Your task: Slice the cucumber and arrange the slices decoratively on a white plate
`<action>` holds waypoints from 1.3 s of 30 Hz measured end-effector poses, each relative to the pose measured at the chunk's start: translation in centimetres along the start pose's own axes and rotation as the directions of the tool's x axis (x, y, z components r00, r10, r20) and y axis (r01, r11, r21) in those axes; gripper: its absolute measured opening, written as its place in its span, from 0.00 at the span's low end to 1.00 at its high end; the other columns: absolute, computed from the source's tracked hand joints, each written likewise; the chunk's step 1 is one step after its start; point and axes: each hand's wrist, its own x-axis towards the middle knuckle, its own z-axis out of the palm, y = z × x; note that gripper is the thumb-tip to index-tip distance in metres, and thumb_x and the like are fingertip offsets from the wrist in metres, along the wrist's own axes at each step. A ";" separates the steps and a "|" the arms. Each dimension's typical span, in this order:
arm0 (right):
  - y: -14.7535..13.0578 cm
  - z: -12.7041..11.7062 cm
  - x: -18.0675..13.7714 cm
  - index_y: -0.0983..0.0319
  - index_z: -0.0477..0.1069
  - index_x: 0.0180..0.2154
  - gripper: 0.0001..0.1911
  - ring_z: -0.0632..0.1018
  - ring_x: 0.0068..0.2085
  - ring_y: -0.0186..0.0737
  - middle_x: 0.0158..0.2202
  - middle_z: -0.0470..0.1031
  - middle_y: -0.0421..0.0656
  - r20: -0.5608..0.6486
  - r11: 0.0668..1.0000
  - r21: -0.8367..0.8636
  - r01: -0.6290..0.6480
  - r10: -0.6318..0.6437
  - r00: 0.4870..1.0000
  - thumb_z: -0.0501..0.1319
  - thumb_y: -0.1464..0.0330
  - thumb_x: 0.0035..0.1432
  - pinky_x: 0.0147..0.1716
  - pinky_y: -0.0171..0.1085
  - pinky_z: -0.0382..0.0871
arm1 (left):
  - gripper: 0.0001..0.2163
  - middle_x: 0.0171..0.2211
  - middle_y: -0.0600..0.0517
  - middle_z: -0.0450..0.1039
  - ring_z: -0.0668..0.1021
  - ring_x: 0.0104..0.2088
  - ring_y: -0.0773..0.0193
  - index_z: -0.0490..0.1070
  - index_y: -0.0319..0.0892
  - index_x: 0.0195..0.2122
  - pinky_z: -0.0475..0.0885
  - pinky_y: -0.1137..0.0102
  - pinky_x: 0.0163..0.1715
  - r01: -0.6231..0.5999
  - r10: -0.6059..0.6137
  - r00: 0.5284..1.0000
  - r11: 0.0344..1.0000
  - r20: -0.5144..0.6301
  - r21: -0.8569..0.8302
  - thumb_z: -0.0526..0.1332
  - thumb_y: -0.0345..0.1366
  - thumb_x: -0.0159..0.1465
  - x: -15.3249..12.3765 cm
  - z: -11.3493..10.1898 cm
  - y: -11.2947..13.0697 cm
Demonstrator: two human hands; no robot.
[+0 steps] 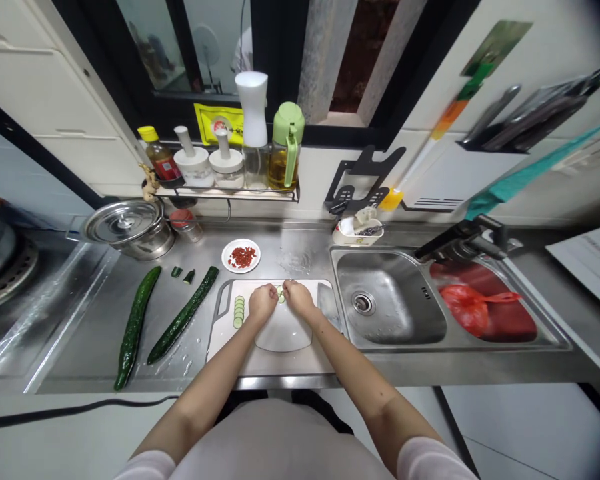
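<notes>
Steel counter, white cutting board, pinched cucumber slices

The counter runs the full width, with a double-basin sink let into its right part. A red plastic bag lies in the sink's right basin. Near the counter's back left corner stands a lidded steel pot. The cutting board lies close to the counter's front edge, just left of the sink, a flat metal blade along its right edge.

Left of the board, two long whole-looking cucumbers lie slanted on the steel, roughly side by side. On the board's middle sits a white dish, its rounded side facing the front edge.

The left hand and right hand meet over the dish's far part, near the board's back edge. Their fingers are curled, tips pinching the cucumber slices between them; which fingertip grips which slice is too small to tell.

Behind the board, toward the counter's back edge, a small round plate carries chopped red pieces. A row of overlapping slices lies by the board's left edge. Smallest are two cucumber stubs, behind the cucumbers.
</notes>
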 end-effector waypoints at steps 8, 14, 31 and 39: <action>0.0 0.2 -0.4 0.62 0.68 0.47 0.11 0.74 0.46 0.40 0.47 0.75 0.48 -0.006 0.999 -0.037 0.003 -0.003 1.000 0.50 0.69 0.67 0.40 0.33 0.60 | 0.08 0.36 0.50 0.79 0.77 0.38 0.61 0.75 0.45 0.37 0.64 0.71 0.35 -0.032 0.033 0.999 0.999 -0.011 0.037 0.57 0.31 0.60 -0.1 0.1 -0.3; -0.3 0.2 -0.5 0.60 0.67 0.48 0.11 0.73 0.48 0.42 0.48 0.74 0.48 -0.015 0.994 -0.106 -0.017 0.016 1.000 0.50 0.67 0.68 0.41 0.35 0.62 | 0.09 0.36 0.51 0.78 0.77 0.38 0.61 0.74 0.46 0.41 0.65 0.71 0.37 -0.031 0.032 0.999 0.997 -0.018 0.065 0.58 0.32 0.60 0.0 0.3 -0.5; -2.1 1.1 -2.9 0.60 0.68 0.48 0.16 0.77 0.44 0.41 0.42 0.77 0.48 0.007 0.954 0.002 -0.300 0.300 0.954 0.48 0.59 0.69 0.38 0.35 0.63 | 0.05 0.40 0.51 0.74 0.73 0.43 0.61 0.74 0.46 0.38 0.64 0.71 0.38 -0.162 0.166 0.985 0.984 -0.049 0.077 0.58 0.36 0.64 0.0 0.7 -0.3; -1.2 0.7 -1.8 0.59 0.68 0.48 0.16 0.78 0.44 0.43 0.42 0.78 0.48 0.021 0.960 -0.041 -0.277 0.278 0.960 0.55 0.57 0.65 0.38 0.35 0.64 | 0.05 0.42 0.50 0.74 0.74 0.43 0.61 0.75 0.46 0.38 0.64 0.70 0.38 -0.135 0.136 0.991 0.986 -0.012 0.098 0.59 0.36 0.64 0.5 0.4 -0.3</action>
